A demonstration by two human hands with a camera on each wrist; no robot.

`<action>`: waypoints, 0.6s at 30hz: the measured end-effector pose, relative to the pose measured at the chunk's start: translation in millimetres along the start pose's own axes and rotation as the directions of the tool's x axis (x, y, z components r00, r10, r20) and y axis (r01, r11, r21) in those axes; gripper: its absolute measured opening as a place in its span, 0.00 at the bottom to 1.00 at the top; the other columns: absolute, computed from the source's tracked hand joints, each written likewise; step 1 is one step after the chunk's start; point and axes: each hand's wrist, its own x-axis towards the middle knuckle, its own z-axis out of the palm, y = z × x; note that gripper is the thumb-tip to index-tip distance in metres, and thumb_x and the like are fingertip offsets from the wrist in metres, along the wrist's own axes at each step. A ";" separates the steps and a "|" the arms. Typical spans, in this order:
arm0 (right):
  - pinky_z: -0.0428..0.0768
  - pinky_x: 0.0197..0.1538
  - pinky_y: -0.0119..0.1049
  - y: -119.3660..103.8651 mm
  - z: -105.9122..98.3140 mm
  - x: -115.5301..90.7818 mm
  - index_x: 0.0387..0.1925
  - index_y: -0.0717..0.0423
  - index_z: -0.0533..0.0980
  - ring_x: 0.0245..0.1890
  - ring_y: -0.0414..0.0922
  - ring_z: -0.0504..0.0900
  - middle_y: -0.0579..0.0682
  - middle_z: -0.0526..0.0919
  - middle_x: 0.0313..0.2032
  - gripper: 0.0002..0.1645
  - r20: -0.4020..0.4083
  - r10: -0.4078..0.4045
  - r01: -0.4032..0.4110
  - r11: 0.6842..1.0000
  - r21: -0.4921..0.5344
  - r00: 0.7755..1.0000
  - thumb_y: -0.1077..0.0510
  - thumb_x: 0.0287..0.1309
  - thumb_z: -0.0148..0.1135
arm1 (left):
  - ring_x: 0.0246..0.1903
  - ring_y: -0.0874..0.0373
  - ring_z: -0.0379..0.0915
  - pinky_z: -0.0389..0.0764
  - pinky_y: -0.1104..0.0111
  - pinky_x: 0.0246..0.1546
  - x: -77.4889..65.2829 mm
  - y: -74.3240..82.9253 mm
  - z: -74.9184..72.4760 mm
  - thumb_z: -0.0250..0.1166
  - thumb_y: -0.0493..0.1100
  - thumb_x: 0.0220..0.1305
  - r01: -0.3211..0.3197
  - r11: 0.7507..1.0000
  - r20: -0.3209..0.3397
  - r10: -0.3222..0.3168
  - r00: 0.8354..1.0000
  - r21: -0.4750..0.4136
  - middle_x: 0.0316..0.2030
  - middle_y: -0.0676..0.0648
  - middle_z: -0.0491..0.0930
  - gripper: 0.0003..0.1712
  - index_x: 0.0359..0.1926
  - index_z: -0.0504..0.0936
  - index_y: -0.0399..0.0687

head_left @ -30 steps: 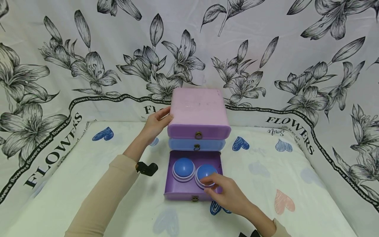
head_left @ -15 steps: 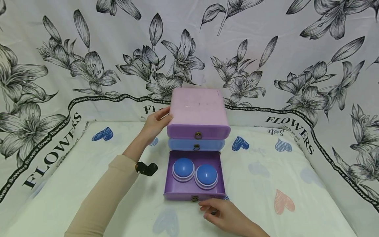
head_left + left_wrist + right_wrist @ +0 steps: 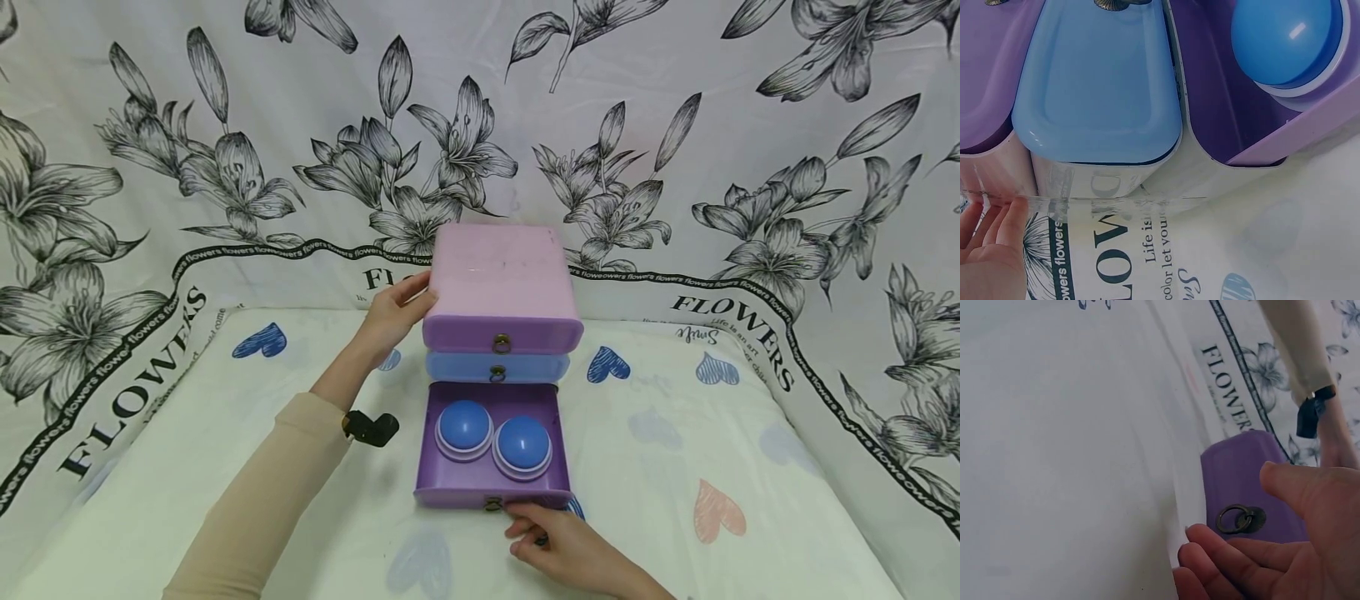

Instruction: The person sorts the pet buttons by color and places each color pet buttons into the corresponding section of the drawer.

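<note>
A small stacked drawer unit (image 3: 501, 271) with a pink top stands on the bed cover. Its purple bottom drawer (image 3: 456, 483) is pulled out. In it sit two blue domes on white round bases, a left dome (image 3: 464, 424) and a right dome (image 3: 522, 442). My left hand (image 3: 397, 310) rests with extended fingers against the unit's upper left side. At the drawer's front edge is my right hand (image 3: 566, 546), fingertips right beside the bronze ring pull (image 3: 492, 503). Seen from the right wrist, thumb and fingers are apart, with the ring pull (image 3: 1235, 519) just beyond them.
Above the open drawer are a closed blue drawer (image 3: 457, 367) and a closed purple one (image 3: 461, 335), each with a ring pull. A white bed cover (image 3: 660, 483) with printed hearts lies underneath. Behind hangs a flower-printed cloth (image 3: 630, 50).
My right hand has moved from the right dome down to the drawer front and in toward its ring pull. The left hand, the domes and the drawer have stayed in place.
</note>
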 end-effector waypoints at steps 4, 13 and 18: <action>0.79 0.39 0.24 3.7 1.6 3.0 0.56 0.67 0.68 0.37 0.29 0.78 0.47 0.83 0.42 0.26 0.028 0.030 -0.031 0.999 0.037 0.999 0.54 0.62 0.56 | 0.65 0.51 0.58 0.67 0.61 0.62 0.5 -0.2 -0.6 0.56 0.46 0.65 -0.006 1.000 0.002 0.006 1.000 0.006 0.68 0.45 0.57 0.33 0.68 0.58 0.45; 0.78 0.34 0.26 3.4 6.1 10.5 0.55 0.64 0.68 0.35 0.35 0.78 0.49 0.82 0.40 0.23 0.123 0.225 -0.255 0.889 0.381 0.967 0.55 0.62 0.56 | 0.65 0.51 0.58 0.66 0.61 0.62 0.1 1.0 -0.8 0.56 0.45 0.65 -0.013 1.000 0.004 0.013 1.000 0.015 0.68 0.45 0.57 0.33 0.68 0.59 0.45; 0.82 0.33 0.32 1.3 13.0 12.8 0.50 0.68 0.67 0.35 0.42 0.81 0.57 0.82 0.41 0.21 0.128 0.282 -0.305 0.784 0.541 0.951 0.55 0.64 0.54 | 0.64 0.51 0.58 0.67 0.61 0.62 -0.5 2.0 -0.8 0.56 0.46 0.65 -0.002 1.000 -0.004 0.002 1.000 0.019 0.68 0.46 0.58 0.33 0.68 0.59 0.46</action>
